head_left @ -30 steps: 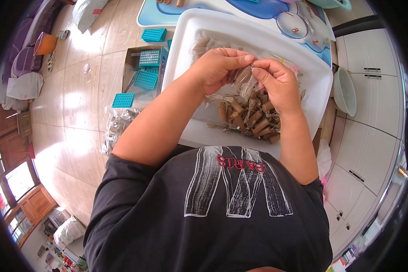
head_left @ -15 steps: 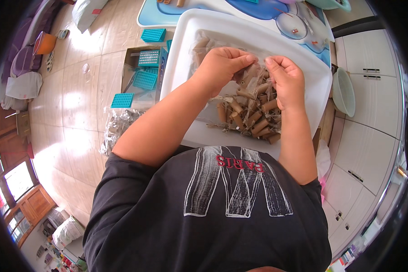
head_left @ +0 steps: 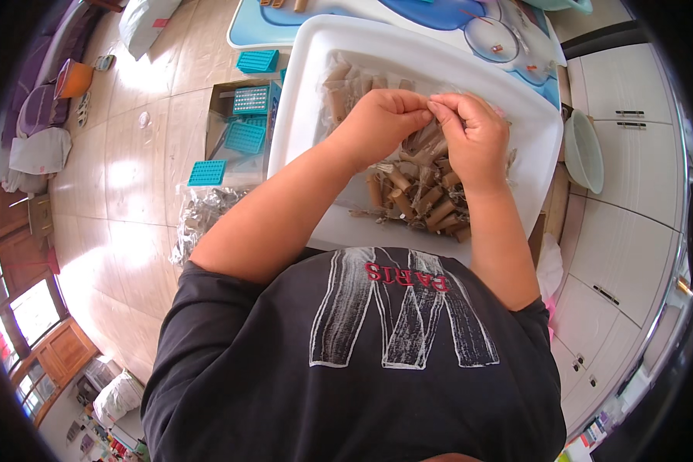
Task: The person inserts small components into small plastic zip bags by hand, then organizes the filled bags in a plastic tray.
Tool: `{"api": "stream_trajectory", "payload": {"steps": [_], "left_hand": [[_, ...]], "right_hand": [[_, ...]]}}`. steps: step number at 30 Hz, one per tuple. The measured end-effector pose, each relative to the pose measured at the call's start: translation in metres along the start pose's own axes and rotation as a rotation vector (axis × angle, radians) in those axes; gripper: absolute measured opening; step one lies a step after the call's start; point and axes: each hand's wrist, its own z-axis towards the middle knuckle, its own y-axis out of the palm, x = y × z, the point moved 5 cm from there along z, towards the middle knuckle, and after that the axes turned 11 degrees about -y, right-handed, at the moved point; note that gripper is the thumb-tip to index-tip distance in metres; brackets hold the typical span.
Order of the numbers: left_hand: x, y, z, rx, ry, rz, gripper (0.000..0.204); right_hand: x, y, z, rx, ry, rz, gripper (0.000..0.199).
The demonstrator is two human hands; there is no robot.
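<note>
Both my hands meet over a white plastic tub (head_left: 304,100), fingertips pinched and touching each other. My left hand (head_left: 389,123) is closed, thumb against forefinger. Likewise my right hand (head_left: 473,131) is closed in a pinch right beside it. What the fingertips hold is too small or hidden to make out. Beneath the hands lies a heap of short brown tubes (head_left: 431,196), tangled with shreds of clear plastic wrap. Toward the tub's far left, more brown tubes in a clear plastic bag (head_left: 336,96) are partly hidden by my left hand.
Left of the tub stands an open box (head_left: 222,104) holding teal perforated trays (head_left: 245,137). Another teal tray (head_left: 206,173) lies nearer, above a bag of silvery material (head_left: 200,215). A blue and white tabletop (head_left: 266,27) extends behind. White cabinets (head_left: 624,177) and a pale green basin (head_left: 583,150) flank the right.
My hands, slightly apart before, have come together at the fingertips. The right hand has shifted a little left, while the clear film seen near the fingers is now mostly hidden.
</note>
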Motion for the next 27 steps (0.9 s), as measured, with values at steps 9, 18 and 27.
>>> {"api": "stream_trajectory", "payload": {"steps": [9, 18, 27], "left_hand": [[0.010, 0.001, -0.005, 0.073, 0.140, 0.188, 0.020], [0.022, -0.017, -0.007, 0.148, 0.114, -0.096, 0.019], [0.023, -0.018, -0.008, 0.177, 0.094, -0.035, 0.020]], "right_hand": [[0.044, -0.004, -0.017, 0.304, 0.610, 0.479, 0.018], [0.056, -0.024, -0.013, 0.444, 0.770, 1.073, 0.008], [0.031, 0.004, -0.014, 0.056, 0.704, 0.702, 0.018]]}}
